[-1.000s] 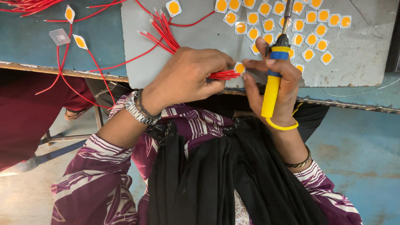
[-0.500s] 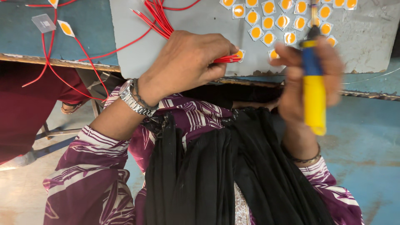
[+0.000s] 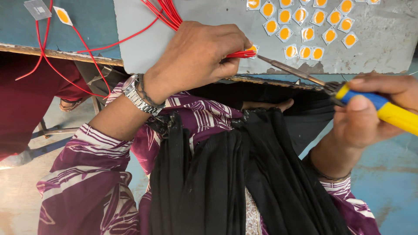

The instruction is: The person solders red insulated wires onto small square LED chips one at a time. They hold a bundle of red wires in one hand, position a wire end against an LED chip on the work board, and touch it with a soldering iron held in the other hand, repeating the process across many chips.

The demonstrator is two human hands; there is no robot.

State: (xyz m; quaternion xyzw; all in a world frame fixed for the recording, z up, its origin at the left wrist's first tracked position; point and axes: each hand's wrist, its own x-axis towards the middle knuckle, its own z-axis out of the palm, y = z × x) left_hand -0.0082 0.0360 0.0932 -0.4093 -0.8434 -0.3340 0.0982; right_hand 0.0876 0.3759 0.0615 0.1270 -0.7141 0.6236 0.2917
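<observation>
Soldering: a person's left hand pinches a bundle of thin red insulated wires against a small square chip with a yellow centre at the near edge of a grey sheet-metal board on the blue tabletop.
Right hand: the right hand is wrapped tight around the yellow-and-blue handle of a soldering iron, whose long metal tip reaches the wire ends.
Work piece: the chip lies at the board's front edge, under the left fingertips, apart from the loose cluster of similar yellow-centred chips farther back.
Doing it well: the tip looks best laid flat across wire end and chip pad together; the left hand should keep the wires motionless and its fingers back from the hot metal, which sits close to them.
Risk: the iron's shaft passes just above black cloth on the lap, so the handle probably wants holding level.
Since half a second ago: the iron stood nearly upright over the board, blurred; now it lies low and slanted from the right, tip at the wires. The left hand has hardly shifted.
</observation>
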